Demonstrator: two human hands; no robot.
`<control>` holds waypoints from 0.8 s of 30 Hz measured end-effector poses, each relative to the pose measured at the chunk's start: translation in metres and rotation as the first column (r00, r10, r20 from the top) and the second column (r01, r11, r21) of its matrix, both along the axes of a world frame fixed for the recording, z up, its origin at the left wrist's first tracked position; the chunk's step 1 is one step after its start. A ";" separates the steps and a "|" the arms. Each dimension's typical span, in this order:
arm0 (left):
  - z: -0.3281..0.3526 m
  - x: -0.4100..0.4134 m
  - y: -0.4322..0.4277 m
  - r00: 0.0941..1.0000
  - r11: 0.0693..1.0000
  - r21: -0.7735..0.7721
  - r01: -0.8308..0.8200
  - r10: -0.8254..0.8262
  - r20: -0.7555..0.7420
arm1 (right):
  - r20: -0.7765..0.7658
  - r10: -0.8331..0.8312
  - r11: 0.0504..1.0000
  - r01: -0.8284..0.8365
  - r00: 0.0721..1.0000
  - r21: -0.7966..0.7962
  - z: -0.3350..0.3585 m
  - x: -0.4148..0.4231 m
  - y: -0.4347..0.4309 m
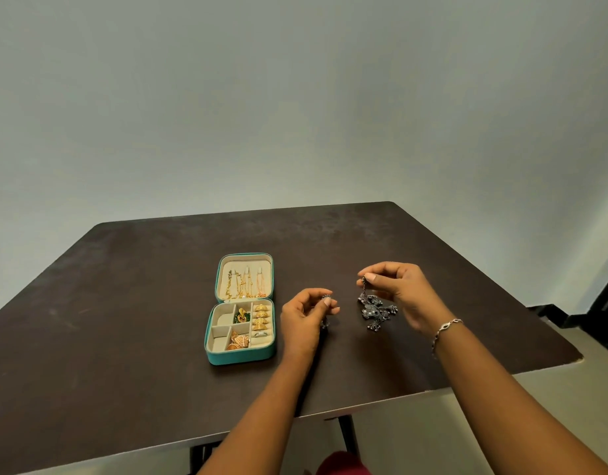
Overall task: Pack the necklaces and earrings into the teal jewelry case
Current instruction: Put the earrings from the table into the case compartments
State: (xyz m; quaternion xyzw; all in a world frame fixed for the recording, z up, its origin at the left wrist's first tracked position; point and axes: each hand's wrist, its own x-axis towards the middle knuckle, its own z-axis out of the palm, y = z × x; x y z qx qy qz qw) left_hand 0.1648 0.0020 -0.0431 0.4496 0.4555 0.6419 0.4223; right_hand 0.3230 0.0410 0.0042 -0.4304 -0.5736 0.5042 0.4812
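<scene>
The teal jewelry case (239, 358) lies open on the dark table. Gold and pink necklaces (245, 284) hang in its lid. Its tray holds gold rings (261, 317), a green and gold earring (242, 316) and orange-gold earrings (238, 341). To the right of the case, my right hand (403, 296) pinches the top of a dark silver earring (376, 311), which dangles just above the table. My left hand (307, 320) pinches a second dark silver earring (326, 298), mostly hidden by the fingers.
The dark brown table (124, 320) ends in a front edge near me and a right edge by my right forearm. A bracelet (444, 329) sits on my right wrist. A plain wall stands behind the table.
</scene>
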 end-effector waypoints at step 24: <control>0.047 -0.012 -0.016 0.991 0.996 -0.002 0.085 -0.084 0.109 | 0.034 0.106 0.994 -0.105 0.994 -0.024 0.025 -0.010 -0.013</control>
